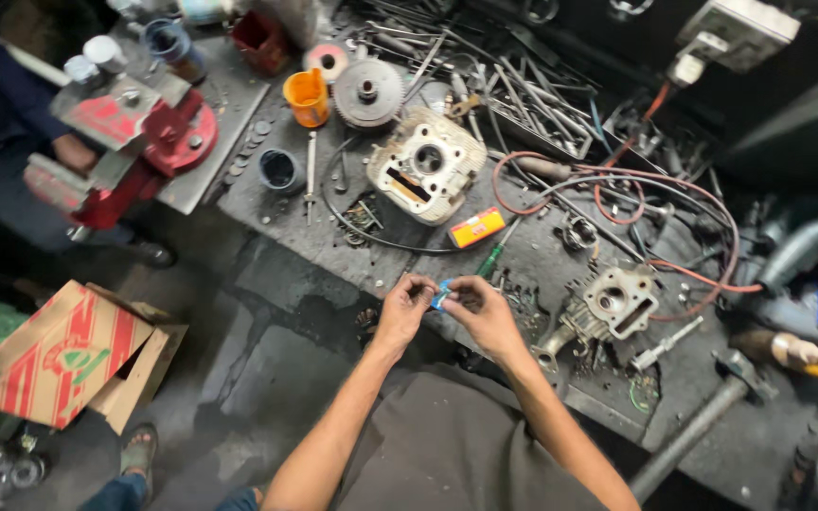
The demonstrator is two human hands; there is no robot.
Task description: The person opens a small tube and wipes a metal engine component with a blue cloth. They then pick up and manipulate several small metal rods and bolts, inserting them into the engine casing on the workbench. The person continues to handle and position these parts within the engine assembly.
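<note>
Both hands, left hand [403, 305] and right hand [481, 308], pinch a small blue packet [441, 296] above the workbench [333, 246]; a firm fingertip grip seems best.

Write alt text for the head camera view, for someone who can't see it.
Seen from above, a person's left hand and right hand together pinch a small blue packet over a grimy workbench. Around them lie two engine cylinder heads, an orange cup, a red vise and scattered tools.
</note>
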